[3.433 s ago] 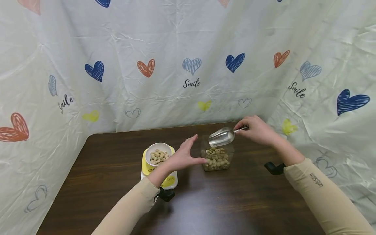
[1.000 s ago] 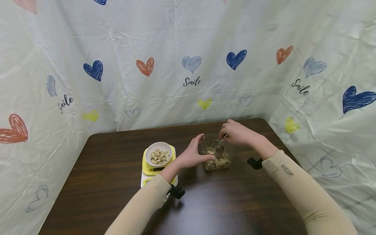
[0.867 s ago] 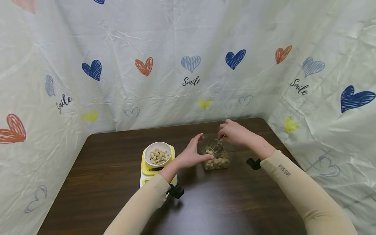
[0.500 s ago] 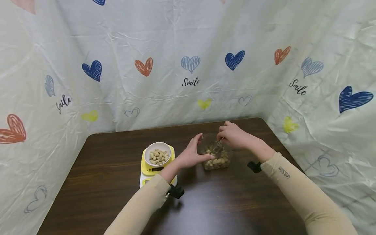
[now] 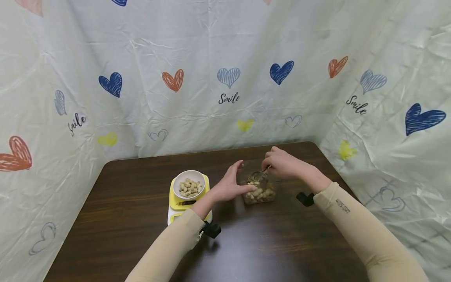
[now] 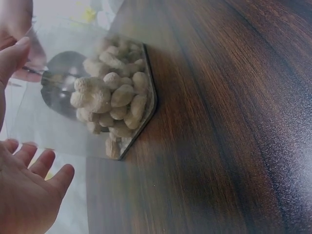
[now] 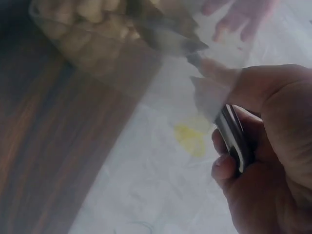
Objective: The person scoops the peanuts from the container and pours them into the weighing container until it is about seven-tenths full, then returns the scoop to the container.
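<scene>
While the scoop (image 6: pixel 56 92) sat nose-down among the peanuts (image 6: pixel 126 97), I had the left hand (image 5: pixel 229 188) spread wide around the clear box (image 6: pixel 68 136), thumb at the front and fingers toward the back, most likely to stop it sliding under the push. From the left wrist view I could not tell how firmly those fingers touched. The right hand (image 5: pixel 282 162) pinched the metal handle (image 7: pixel 234 139) near the rim, a hold that, I judged, left the wrist free to tilt. The white bowl (image 5: pixel 189 174), partly filled with nuts, stood upright on the yellow-and-white scale (image 5: pixel 176 204) left of the box, presumably so its weight could be read; the left forearm hid part of the lower panel.

As for edges, the box stood nearer the back of the table (image 5: pixel 134 219) than the front, with the curtain (image 5: pixel 197 117) beyond, so I had little depth to spare there. The roomiest ground was the stretch of dark wood in front. Between scale and box the gap was narrow and the left hand reached across it, so a leftward path would have needed height.
</scene>
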{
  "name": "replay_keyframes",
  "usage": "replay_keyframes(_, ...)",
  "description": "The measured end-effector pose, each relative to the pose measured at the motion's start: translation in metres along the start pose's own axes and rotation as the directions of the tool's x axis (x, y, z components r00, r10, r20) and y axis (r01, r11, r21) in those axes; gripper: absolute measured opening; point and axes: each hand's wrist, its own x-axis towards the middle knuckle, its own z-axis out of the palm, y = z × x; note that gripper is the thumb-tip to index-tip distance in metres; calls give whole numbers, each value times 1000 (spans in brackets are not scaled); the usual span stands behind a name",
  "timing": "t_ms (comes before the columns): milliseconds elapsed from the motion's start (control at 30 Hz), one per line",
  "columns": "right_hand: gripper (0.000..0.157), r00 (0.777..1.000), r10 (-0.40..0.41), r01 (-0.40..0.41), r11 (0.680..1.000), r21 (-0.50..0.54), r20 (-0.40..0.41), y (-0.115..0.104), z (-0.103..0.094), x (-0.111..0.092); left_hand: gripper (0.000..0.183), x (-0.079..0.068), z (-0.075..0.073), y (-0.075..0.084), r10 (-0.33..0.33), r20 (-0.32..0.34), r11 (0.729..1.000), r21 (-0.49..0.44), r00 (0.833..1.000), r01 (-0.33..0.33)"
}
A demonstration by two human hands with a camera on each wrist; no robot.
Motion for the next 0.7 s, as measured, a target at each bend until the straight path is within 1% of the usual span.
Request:
replay_keyframes(167,13,997,44,-47,998,46,68,3,-11,2,99,-1,0,2,0,5,1000,0,1000,0)
replay_keyframes(333,10,991,69,-79,993,91,112,7,-14,2,100,0,0,1,5,-4,1000,3,1000,-5)
replay_keyframes(467,10,992,73,-87,987,131,107,11,-13,1,101,0,0,0,15,-6,1000,0,1000,-15)
replay_keyframes(567,10,992,76,-92,981,169,102,15,-14,0,101,0,0,0,8,-4,1000,-5,1000,-8)
replay_keyframes(700,10,986,120,-147,956,252,118,21,-19,-1,101,0,0,1,9,-12,1000,-10,1000,-9)
